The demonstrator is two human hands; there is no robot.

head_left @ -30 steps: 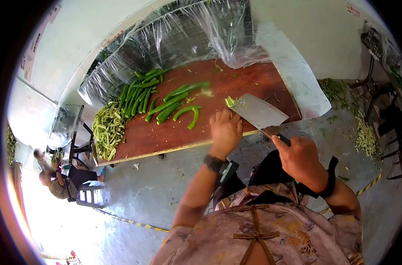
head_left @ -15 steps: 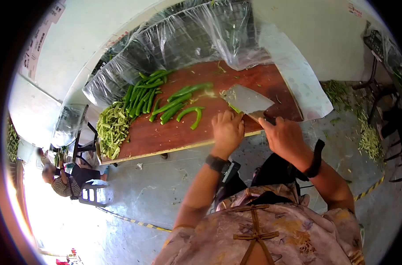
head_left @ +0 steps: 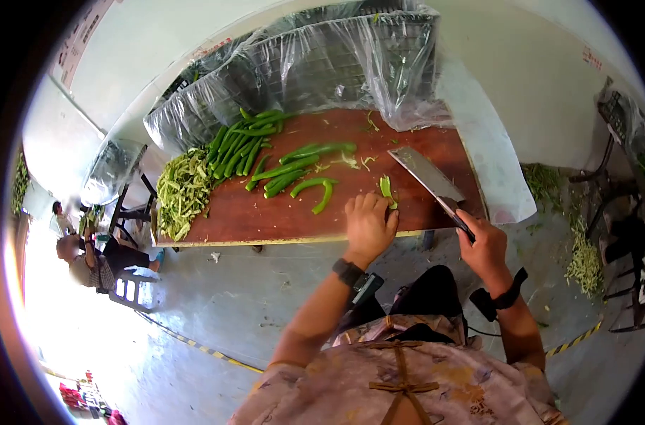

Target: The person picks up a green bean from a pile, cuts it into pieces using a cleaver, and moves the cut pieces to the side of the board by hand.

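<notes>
At the near edge of the red-brown board [head_left: 266, 219], my left hand [head_left: 369, 225] has its fingers pressed together at a cut green pepper piece [head_left: 386, 188]. My right hand [head_left: 483, 244] grips the dark handle of a broad cleaver [head_left: 429, 174], whose blade is tilted over the right part of the board. Left of my left hand lie several whole green peppers [head_left: 290, 170] and a curved one [head_left: 322, 195]. Farther left are a pile of green peppers [head_left: 241, 145] and a heap of pale green cut strips [head_left: 183, 195].
Crates covered in clear plastic [head_left: 322, 64] stand behind the board. Green scraps [head_left: 585, 262] lie on the floor at the right, near a dark rack [head_left: 624, 212]. Two people sit at the far left, one on a grey stool [head_left: 130, 289].
The cleaver has moved right, away from my left hand, and its blade has turned. More of the cut pepper piece shows. The camera view has shifted a little.
</notes>
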